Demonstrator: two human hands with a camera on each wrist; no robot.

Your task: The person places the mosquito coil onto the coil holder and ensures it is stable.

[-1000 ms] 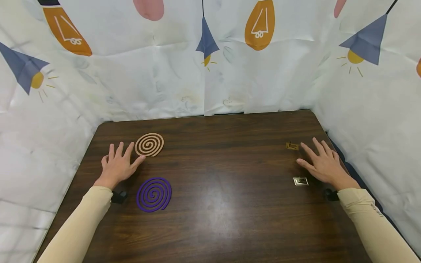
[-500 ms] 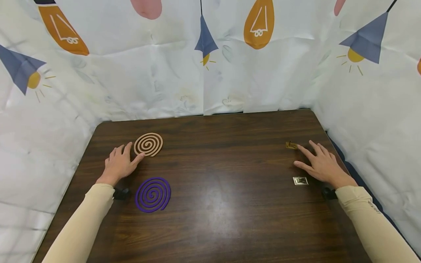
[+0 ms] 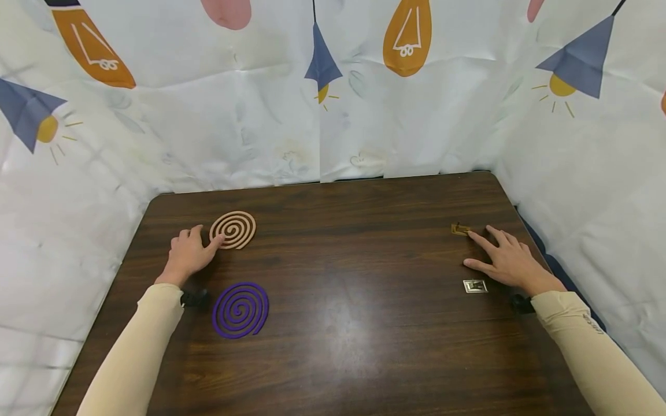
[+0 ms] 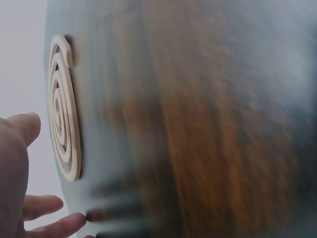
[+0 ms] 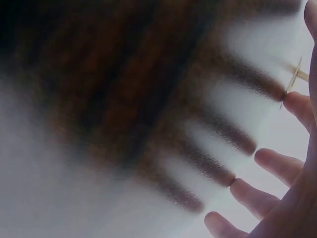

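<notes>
My left hand (image 3: 187,253) hovers beside a tan mosquito coil (image 3: 233,230) at the far left, its thumb overlapping the coil's left edge. In the left wrist view the thumb and fingers are spread, with the coil (image 4: 74,129) lying flat past the thumb and no grip on it. Nearer the front lies a purple mosquito coil (image 3: 237,311). Over on the right, my right hand (image 3: 512,264) is spread, index fingertip right at a small gold metal coil stand (image 3: 459,230). A silver metal coil stand (image 3: 474,286) lies in front of it, near the thumb.
The dark brown wooden table (image 3: 338,260) has rounded far corners. White cloth (image 3: 281,133) with printed lamps and bulbs hangs around its back and both sides. Black wrist cameras sit under both wrists.
My left hand has drawn its fingers in and its thumb now overlaps the tan coil. My right hand has shifted slightly left, bringing its index fingertip to the gold stand.
</notes>
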